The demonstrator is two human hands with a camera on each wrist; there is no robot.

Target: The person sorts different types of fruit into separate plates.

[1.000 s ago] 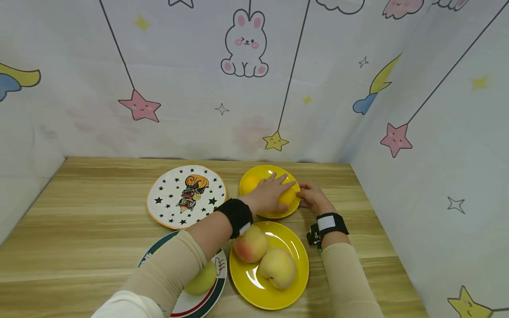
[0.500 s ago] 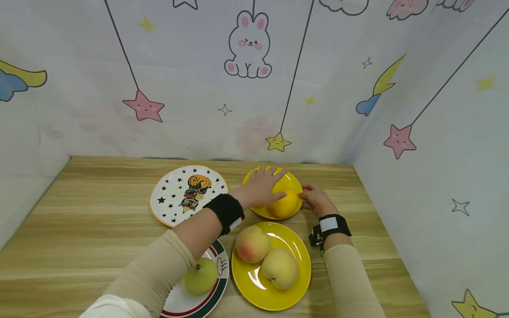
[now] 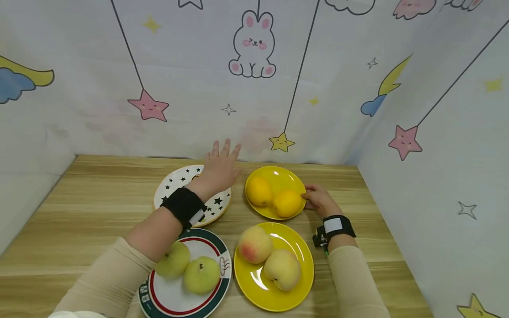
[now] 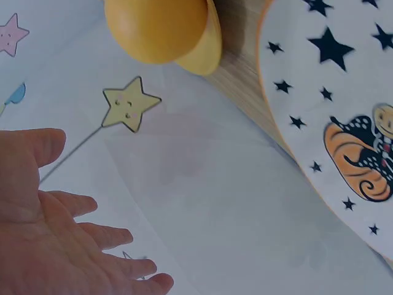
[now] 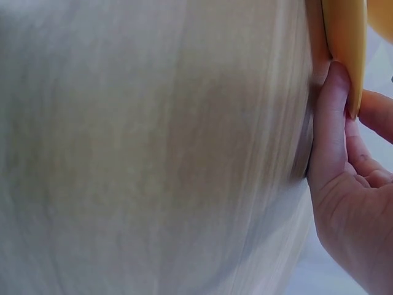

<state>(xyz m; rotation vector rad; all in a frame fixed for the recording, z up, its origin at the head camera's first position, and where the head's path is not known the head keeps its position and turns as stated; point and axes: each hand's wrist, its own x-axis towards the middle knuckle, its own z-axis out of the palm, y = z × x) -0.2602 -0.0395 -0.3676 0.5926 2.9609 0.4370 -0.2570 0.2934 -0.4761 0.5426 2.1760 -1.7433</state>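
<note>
My left hand [image 3: 218, 170] hovers over the white star-patterned plate [image 3: 167, 187] with its fingers spread and nothing in it. In the left wrist view the same hand [image 4: 67, 239] shows straight, parted fingers. At the back right, my right hand [image 3: 320, 199] pinches the right rim of a small yellow plate [image 3: 284, 176]. The right wrist view shows the plate's edge [image 5: 347, 49] between the thumb and fingers of that hand [image 5: 350, 196]. Two yellow lemons lie on this plate, one lemon [image 3: 259, 191] at left and another lemon [image 3: 288, 204] near the right hand.
Nearer stands a larger yellow plate [image 3: 274, 302] with a peach [image 3: 255, 244] and a paler peach [image 3: 282, 270]. Left of it, a green-rimmed white plate [image 3: 175, 300] holds two green-yellow round fruits [image 3: 201, 274]. A patterned cloth wall [image 3: 199, 66] closes off the wooden table's back.
My left hand has moved left, away from the lemons and the small yellow plate, to above the star-patterned plate. The right hand stays at the small plate's rim. The view shifts slightly.
</note>
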